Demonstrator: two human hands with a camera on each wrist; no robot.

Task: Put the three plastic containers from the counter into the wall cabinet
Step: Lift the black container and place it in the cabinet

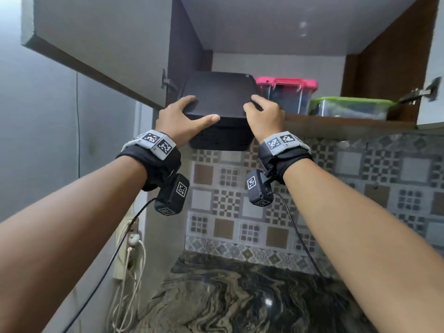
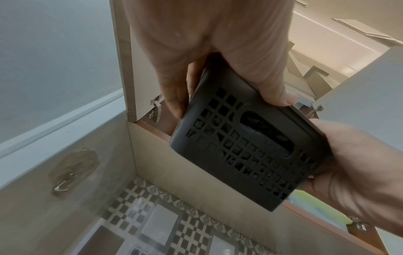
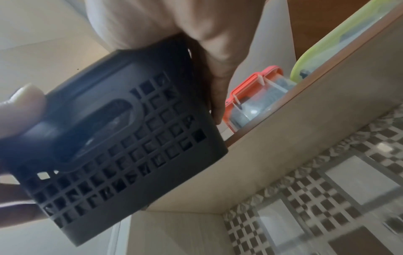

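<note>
A black lidded plastic container [image 1: 218, 97] with lattice sides sticks partly out of the open wall cabinet, at the left end of the shelf [image 1: 336, 121]. My left hand [image 1: 185, 118] grips its near left corner, thumb along the front edge. My right hand [image 1: 263, 111] grips its near right corner. The left wrist view shows the lattice side [image 2: 246, 150] between both hands; the right wrist view shows that same container [image 3: 122, 141]. A pink-lidded clear container [image 1: 287, 92] stands to its right, and a green-lidded one [image 1: 350, 108] further right.
The left cabinet door [image 1: 96, 44] hangs open above and to the left. The right door's hinge [image 1: 418, 92] shows at the right. Patterned tiles [image 1: 288, 188] cover the wall below, over a marbled dark counter [image 1: 228, 296]. Cables [image 1: 129, 248] hang at the left wall.
</note>
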